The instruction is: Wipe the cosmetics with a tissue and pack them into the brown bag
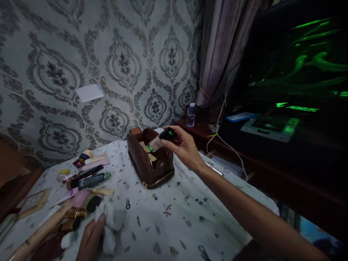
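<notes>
My right hand [183, 145] grips the black cap of a pale cosmetic bottle [155, 143]. The bottle is tilted, its lower end inside the opening of a brown toiletry bag [141, 166] with a gold zip. Light-coloured items show within the bag, too dim to name. At the lower left, my left hand [91, 237] is closed on a crumpled white cloth [109, 228]. Just beyond that hand lie a dark round jar [92, 203], a pink sponge [80, 198] and a small gold-and-black bottle [76, 213].
Several cosmetics, among them a dark bottle with a green cap [94, 180] and a tan tube [102, 191], spread over the left of the patterned sheet [152, 224]. A water bottle [191, 115] stands on the ledge behind. White cables [226, 145] hang beside the green-lit computer case [296, 90].
</notes>
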A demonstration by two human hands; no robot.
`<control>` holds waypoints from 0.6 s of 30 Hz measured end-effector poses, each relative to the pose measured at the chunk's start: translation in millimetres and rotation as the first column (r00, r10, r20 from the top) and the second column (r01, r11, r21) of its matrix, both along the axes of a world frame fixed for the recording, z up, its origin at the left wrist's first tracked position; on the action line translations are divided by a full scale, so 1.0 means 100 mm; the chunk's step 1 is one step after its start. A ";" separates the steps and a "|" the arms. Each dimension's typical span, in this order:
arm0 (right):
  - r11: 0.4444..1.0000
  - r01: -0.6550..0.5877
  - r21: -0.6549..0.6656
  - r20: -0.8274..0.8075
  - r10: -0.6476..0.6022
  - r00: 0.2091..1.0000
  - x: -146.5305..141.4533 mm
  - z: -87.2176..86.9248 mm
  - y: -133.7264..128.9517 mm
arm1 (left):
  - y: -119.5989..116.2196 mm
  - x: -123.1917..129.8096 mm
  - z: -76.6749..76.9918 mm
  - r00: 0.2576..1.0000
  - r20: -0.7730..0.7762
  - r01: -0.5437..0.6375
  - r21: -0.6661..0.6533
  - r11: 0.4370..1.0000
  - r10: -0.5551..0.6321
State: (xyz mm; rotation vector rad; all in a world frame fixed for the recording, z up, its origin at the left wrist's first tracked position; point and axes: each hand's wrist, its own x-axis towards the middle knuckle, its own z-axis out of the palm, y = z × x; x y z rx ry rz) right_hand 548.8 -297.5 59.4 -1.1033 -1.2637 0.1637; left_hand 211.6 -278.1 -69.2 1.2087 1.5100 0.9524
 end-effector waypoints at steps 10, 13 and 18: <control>0.997 -0.078 -0.020 0.062 0.079 0.995 -0.27 -0.01 -0.14 | 0.12 -0.01 0.03 0.961 0.270 -0.036 -0.104 0.994 0.064; 0.992 -0.116 -0.057 0.102 0.122 0.987 -0.33 -0.03 -0.16 | 0.14 -0.04 0.06 0.949 0.307 -0.047 -0.071 0.996 0.066; 0.997 -0.079 -0.019 0.016 0.079 0.997 -0.14 0.05 -0.02 | 0.14 -0.06 0.08 0.950 0.310 -0.007 -0.053 0.999 0.024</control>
